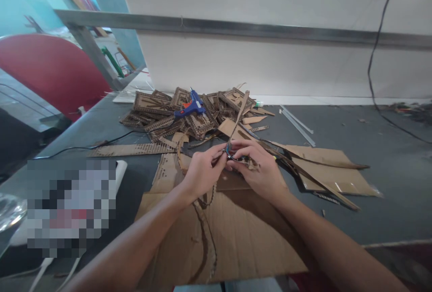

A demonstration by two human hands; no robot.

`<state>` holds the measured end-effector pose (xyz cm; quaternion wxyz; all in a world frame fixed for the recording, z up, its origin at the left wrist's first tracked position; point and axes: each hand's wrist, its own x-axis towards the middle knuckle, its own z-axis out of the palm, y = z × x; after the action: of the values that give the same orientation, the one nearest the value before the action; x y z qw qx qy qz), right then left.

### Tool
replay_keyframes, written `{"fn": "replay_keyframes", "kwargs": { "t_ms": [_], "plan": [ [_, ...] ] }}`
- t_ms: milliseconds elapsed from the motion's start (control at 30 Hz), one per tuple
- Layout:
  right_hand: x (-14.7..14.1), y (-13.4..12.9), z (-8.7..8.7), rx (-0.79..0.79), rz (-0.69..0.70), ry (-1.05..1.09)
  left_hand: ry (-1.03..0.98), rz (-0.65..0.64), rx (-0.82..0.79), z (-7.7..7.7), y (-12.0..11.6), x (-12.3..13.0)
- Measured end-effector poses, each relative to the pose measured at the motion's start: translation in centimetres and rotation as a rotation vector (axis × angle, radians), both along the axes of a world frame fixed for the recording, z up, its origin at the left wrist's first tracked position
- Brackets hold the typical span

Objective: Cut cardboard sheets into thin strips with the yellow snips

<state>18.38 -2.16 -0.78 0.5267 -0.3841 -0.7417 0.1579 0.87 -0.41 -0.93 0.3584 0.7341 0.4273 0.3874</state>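
A person's two bare hands meet above a table, seen from the head camera looking forward and down. The left hand has its thumb and fingertips together, its grip apparently clamped on a narrow cardboard strip. The strip rises from between the hands, leaning away toward the far side of the table. The right hand curls its fingers close beside the left, around a small dark object with a bluish edge; the fingers hide most of it, so I cannot tell what it is or how firmly that grip closes.

Below the hands, a large brown cardboard sheet lies flat at the near edge, with a thin curling strip over it. Beyond the hands sits a heap of small cardboard frames, with a blue glue gun resting on top. To the right lie two pale sticks and more flat cardboard.

The step in hand looks like close shaping or trimming of the strip; which one is unclear. The next move seems to call for a steady left pinch and small, careful motions of the right fingers.
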Motion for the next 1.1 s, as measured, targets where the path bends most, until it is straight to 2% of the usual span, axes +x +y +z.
{"fn": "replay_keyframes", "kwargs": {
  "t_ms": [200,467,800,1100],
  "plan": [
    [0.06,-0.10,-0.02,0.004,-0.025,-0.024,0.007,-0.030,0.013,0.29,-0.12,0.14],
    [-0.05,-0.09,-0.24,-0.028,-0.006,-0.013,0.025,0.060,0.042,-0.22,0.12,0.15],
    [0.10,0.18,-0.50,-0.067,0.046,0.000,0.074,0.062,0.021,0.14,-0.06,0.12],
    [0.20,0.14,-0.60,-0.205,0.079,0.091,0.093,0.062,-0.008,0.01,0.02,-0.03]
  ]
}}
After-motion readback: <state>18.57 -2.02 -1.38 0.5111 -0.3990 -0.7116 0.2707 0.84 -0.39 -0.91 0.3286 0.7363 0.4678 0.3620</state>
